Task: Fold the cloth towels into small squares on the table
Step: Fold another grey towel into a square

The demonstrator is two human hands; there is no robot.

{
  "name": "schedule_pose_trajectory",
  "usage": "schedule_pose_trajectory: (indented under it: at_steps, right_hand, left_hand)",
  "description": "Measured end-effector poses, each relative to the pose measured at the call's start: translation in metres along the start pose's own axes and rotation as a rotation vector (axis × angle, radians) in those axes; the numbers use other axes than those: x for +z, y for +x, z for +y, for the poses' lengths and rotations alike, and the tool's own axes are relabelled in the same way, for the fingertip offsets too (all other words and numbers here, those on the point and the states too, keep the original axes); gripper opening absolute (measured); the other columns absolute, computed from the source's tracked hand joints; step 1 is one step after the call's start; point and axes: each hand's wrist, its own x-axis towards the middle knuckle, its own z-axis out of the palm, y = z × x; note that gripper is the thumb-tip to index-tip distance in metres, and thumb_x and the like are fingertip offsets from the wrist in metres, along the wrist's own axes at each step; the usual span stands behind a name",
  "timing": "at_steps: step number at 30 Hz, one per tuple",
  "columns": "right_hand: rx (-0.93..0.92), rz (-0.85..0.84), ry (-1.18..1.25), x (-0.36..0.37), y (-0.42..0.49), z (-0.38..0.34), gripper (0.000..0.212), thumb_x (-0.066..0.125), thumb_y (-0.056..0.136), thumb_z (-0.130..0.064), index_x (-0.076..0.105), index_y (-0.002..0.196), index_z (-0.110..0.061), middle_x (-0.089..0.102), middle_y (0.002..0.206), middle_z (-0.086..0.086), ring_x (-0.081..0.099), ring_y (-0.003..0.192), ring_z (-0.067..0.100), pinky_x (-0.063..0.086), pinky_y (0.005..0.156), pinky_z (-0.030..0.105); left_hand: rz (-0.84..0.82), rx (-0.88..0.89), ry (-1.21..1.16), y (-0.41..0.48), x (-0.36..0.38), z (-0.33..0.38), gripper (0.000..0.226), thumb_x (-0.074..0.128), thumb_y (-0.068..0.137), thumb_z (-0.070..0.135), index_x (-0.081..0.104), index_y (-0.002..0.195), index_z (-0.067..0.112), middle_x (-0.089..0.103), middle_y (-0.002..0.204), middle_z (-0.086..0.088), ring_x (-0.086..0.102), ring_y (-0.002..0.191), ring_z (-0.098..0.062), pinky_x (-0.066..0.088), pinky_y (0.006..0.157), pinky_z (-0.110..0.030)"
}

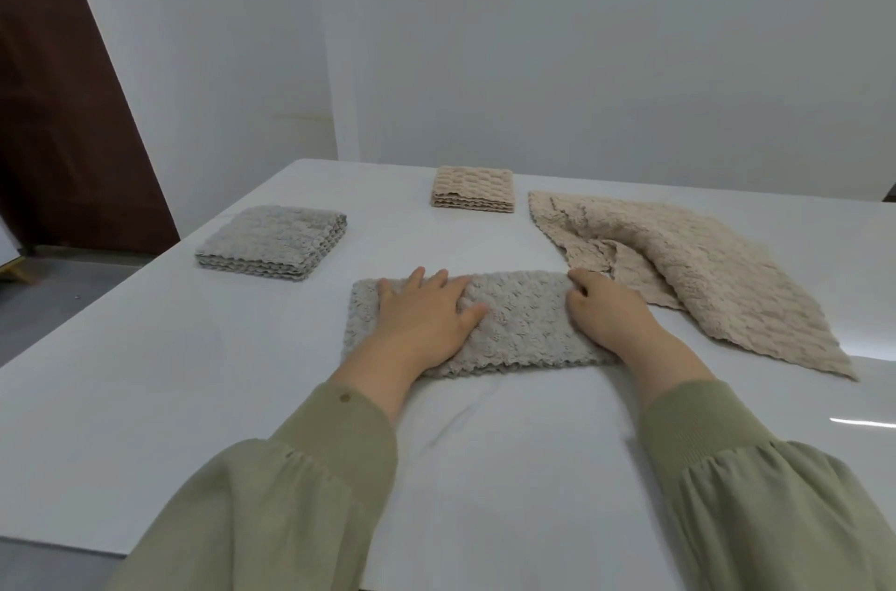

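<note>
A grey textured towel (523, 324) lies folded into a long strip on the white table (169, 372), right in front of me. My left hand (426, 309) rests flat on its left half with fingers spread. My right hand (606, 309) sits at the strip's right end, fingers curled around that edge. A grey towel folded into a small square (271, 241) lies at the left. A beige towel folded into a small square (472, 188) lies farther back. An unfolded, rumpled beige towel (703, 270) is spread at the right.
A white wall (533, 33) stands behind the table's far edge. A dark brown door panel (63, 105) and grey floor show at the left, past the table's left edge.
</note>
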Motion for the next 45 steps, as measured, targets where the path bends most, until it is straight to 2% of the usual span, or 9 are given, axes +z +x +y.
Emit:
schedule_pose_trajectory:
  at_steps: [4, 7, 16, 21, 24, 29, 34, 40, 45]
  right_hand:
    - [-0.036, 0.113, 0.093, -0.004, 0.001, 0.004, 0.036, 0.038, 0.096, -0.017, 0.055, 0.127, -0.015, 0.062, 0.123, 0.010, 0.055, 0.114, 0.029, 0.040, 0.100, 0.039]
    - [-0.060, 0.170, 0.138, 0.000, 0.007, 0.003, 0.035, 0.040, 0.095, -0.016, 0.056, 0.126, -0.012, 0.065, 0.116, 0.012, 0.056, 0.106, 0.030, 0.045, 0.092, 0.038]
    - [-0.075, 0.069, -0.065, 0.001, 0.014, -0.003, 0.046, 0.039, 0.093, -0.018, 0.043, 0.139, -0.019, 0.043, 0.141, 0.010, 0.027, 0.134, 0.032, 0.017, 0.112, 0.048]
    - [-0.004, 0.024, -0.077, -0.005, 0.017, -0.009, 0.046, 0.048, 0.083, -0.018, 0.050, 0.129, -0.017, 0.049, 0.131, 0.011, 0.033, 0.129, 0.033, 0.024, 0.109, 0.047]
    - [-0.006, 0.106, -0.087, -0.004, 0.018, -0.007, 0.034, 0.052, 0.079, -0.020, 0.054, 0.112, -0.015, 0.052, 0.116, 0.009, 0.039, 0.118, 0.031, 0.033, 0.098, 0.042]
    - [-0.130, 0.256, 0.170, -0.002, 0.010, -0.009, 0.017, 0.053, 0.078, -0.008, 0.047, 0.092, -0.013, 0.053, 0.081, 0.001, 0.049, 0.076, 0.022, 0.032, 0.056, 0.030]
    - [-0.224, 0.535, 0.290, -0.005, 0.000, -0.016, 0.013, 0.047, 0.085, 0.001, 0.049, 0.095, -0.008, 0.054, 0.072, 0.004, 0.051, 0.065, 0.026, 0.035, 0.054, 0.032]
    - [-0.471, 0.714, 0.364, -0.012, -0.025, -0.038, 0.022, 0.051, 0.076, 0.012, 0.056, 0.090, -0.004, 0.054, 0.073, -0.002, 0.048, 0.064, 0.018, 0.031, 0.058, 0.022]
    - [-0.550, 0.660, 0.459, -0.015, -0.038, -0.051, 0.026, 0.042, 0.070, 0.006, 0.056, 0.088, -0.007, 0.055, 0.077, -0.004, 0.050, 0.070, 0.016, 0.034, 0.064, 0.019]
  left_hand:
    - [0.147, 0.133, -0.144, -0.003, -0.004, 0.008, 0.056, 0.023, 0.097, 0.054, 0.021, 0.148, 0.032, 0.016, 0.158, 0.007, 0.001, 0.146, -0.013, 0.000, 0.117, -0.050]
    - [0.048, 0.180, -0.098, -0.004, 0.000, 0.017, 0.062, 0.019, 0.093, 0.062, 0.012, 0.149, 0.035, 0.004, 0.159, 0.008, -0.006, 0.146, -0.015, -0.002, 0.117, -0.051]
    - [-0.114, 0.187, 0.101, -0.004, 0.009, 0.020, 0.069, 0.018, 0.088, 0.071, 0.003, 0.149, 0.040, -0.007, 0.159, 0.007, -0.011, 0.146, -0.018, -0.006, 0.116, -0.051]
    - [-0.116, 0.188, 0.097, -0.002, 0.010, 0.019, 0.069, 0.018, 0.088, 0.071, 0.002, 0.148, 0.041, -0.008, 0.159, 0.007, -0.010, 0.146, -0.017, -0.007, 0.116, -0.051]
    - [-0.119, 0.190, 0.094, -0.001, 0.010, 0.019, 0.069, 0.018, 0.088, 0.071, 0.002, 0.148, 0.041, -0.008, 0.159, 0.008, -0.010, 0.146, -0.017, -0.006, 0.116, -0.051]
    - [-0.133, 0.186, 0.068, -0.001, 0.008, 0.018, 0.071, 0.024, 0.085, 0.074, 0.004, 0.147, 0.044, -0.007, 0.159, 0.009, -0.011, 0.146, -0.018, -0.005, 0.116, -0.052]
    - [-0.107, 0.169, 0.030, -0.002, 0.007, 0.018, 0.080, 0.029, 0.083, 0.076, 0.002, 0.149, 0.039, -0.006, 0.159, 0.011, -0.008, 0.146, -0.017, -0.004, 0.117, -0.050]
    - [0.151, 0.118, -0.380, -0.001, 0.004, 0.016, 0.087, 0.059, 0.084, 0.055, 0.013, 0.150, 0.023, 0.026, 0.154, 0.001, 0.022, 0.142, -0.017, 0.020, 0.115, -0.045]
    - [0.210, 0.158, -0.795, -0.002, -0.007, 0.013, 0.058, 0.057, 0.093, 0.025, 0.031, 0.142, 0.041, 0.018, 0.156, 0.006, 0.012, 0.143, -0.005, 0.016, 0.115, -0.029]
